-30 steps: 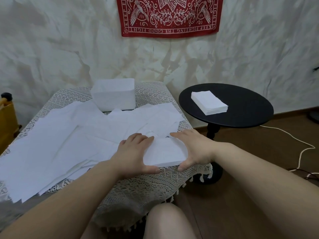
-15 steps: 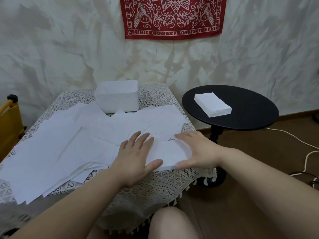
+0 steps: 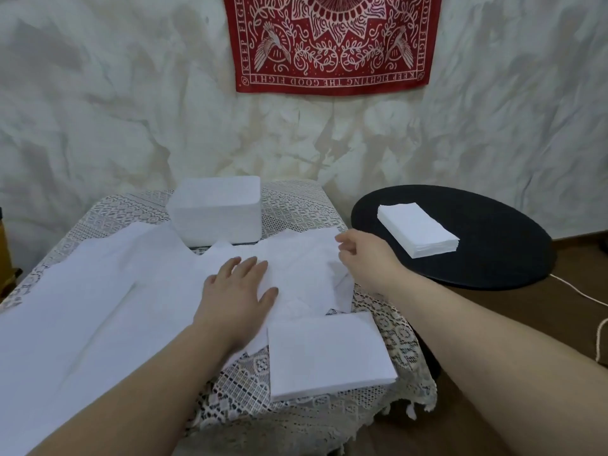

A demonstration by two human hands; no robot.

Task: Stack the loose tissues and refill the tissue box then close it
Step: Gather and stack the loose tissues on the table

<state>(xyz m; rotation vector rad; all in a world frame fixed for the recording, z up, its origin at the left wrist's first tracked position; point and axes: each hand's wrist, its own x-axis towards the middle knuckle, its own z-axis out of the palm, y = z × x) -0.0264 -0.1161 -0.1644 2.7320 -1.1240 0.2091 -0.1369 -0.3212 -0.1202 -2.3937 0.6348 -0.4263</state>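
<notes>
Several loose white tissues (image 3: pixel 108 301) lie spread over the lace-covered table (image 3: pixel 296 205). A neat stack of tissues (image 3: pixel 329 353) sits at the table's front right corner, with neither hand on it. The white tissue box (image 3: pixel 215 209) stands at the back, and its top is not clearly visible. My left hand (image 3: pixel 237 291) rests flat on the loose tissues just behind the stack. My right hand (image 3: pixel 365 255) hovers at the right edge of the top loose tissue (image 3: pixel 302 258), its fingers loosely curled, thumb and forefinger apart.
A black round side table (image 3: pixel 493 245) stands to the right and carries a second stack of tissues (image 3: pixel 418 233). A white cable (image 3: pixel 598 327) runs across the wooden floor at the right. A red cloth (image 3: pixel 332 41) hangs on the wall.
Both hands have let go of the neat stack and moved away from me. The left now lies on the loose tissues and the right has gone to their right edge.
</notes>
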